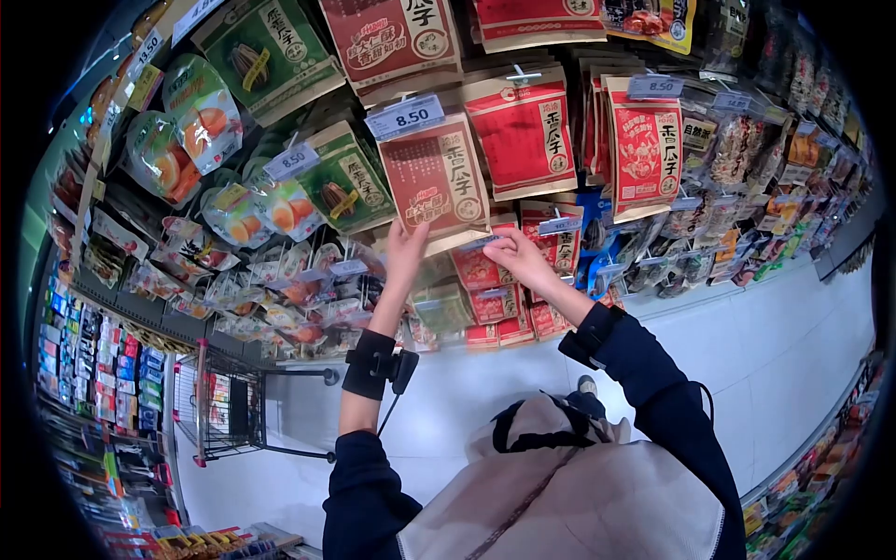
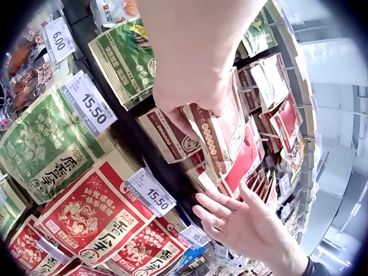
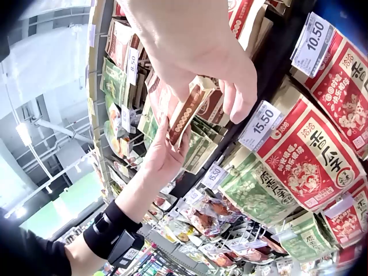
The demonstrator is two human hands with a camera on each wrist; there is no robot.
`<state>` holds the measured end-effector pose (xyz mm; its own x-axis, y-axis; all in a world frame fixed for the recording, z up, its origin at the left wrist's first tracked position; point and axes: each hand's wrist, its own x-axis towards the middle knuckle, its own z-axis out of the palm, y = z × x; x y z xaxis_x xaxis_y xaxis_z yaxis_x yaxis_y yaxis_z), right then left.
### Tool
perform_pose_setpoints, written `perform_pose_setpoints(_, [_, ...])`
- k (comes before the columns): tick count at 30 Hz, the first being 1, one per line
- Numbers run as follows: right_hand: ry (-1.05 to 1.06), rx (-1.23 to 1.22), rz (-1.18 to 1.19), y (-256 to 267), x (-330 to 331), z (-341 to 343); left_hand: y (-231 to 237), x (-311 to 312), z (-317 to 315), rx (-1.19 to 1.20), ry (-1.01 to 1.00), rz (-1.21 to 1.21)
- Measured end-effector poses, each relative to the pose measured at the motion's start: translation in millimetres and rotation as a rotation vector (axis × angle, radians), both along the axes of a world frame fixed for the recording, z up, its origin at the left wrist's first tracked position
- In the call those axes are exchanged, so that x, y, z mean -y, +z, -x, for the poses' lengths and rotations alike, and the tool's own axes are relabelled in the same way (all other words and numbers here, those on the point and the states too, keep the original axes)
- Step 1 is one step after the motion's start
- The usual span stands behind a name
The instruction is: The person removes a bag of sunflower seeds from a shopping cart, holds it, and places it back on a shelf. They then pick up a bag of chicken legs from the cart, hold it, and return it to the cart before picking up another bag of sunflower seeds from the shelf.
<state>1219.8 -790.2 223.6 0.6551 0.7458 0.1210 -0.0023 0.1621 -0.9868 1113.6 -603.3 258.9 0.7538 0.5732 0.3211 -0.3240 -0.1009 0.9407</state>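
Note:
A dusky pink bag of sunflower seeds [image 1: 435,179] hangs at the front of the rack under an 8.50 price tag [image 1: 405,118]. My left hand [image 1: 405,250] pinches its lower left edge, thumb on the front and fingers beneath. In the right wrist view the brown bottom fold of the bag [image 3: 188,109] faces out beside that hand. Close to the bag's lower right corner is my right hand [image 1: 525,261]; the left wrist view shows its palm [image 2: 253,224] turned up with fingers loosely spread, gripping nothing.
Red seed bags [image 1: 523,135] hang to the right, green ones [image 1: 350,182] to the left. Larger red bags with 15.50 tags [image 2: 150,191] hang lower. A shopping cart [image 1: 224,401] stands on the pale floor at left. Shelves of packaged food line both sides.

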Motion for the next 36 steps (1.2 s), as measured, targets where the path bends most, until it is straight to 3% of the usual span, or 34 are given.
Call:
perform_pose_setpoints(2, [0.051, -0.011, -0.084, 4, -14, 1, 1, 0, 2, 0.007, -0.003, -0.009])
perform_pose_setpoints(7, [-0.114, 0.035, -0.207, 10, -38, 3, 7, 6, 4, -0.018, 0.020, -0.056])
perform_pose_setpoints(10, [-0.217, 0.330, -0.046, 31, -29, 5, 11, 12, 5, -0.043, 0.022, -0.094])
perform_pose_setpoints(19, [-0.183, 0.347, -0.038, 31, -21, 2, 4, 2, 5, -0.010, -0.027, -0.059])
perform_pose_setpoints(25, [-0.022, 0.345, 0.129, 40, -10, -5, 1, -6, 5, -0.025, -0.040, -0.036])
perform_pose_setpoints(31, [0.035, 0.016, -0.150, 19, -20, -11, -5, 4, 7, -0.047, -0.038, -0.014])
perform_pose_setpoints(33, [0.051, -0.033, -0.115, 16, -18, -11, -3, 9, 12, -0.065, -0.044, -0.033])
perform_pose_setpoints(36, [0.068, -0.120, -0.078, 26, -14, -4, -1, 19, 17, -0.107, -0.095, 0.166])
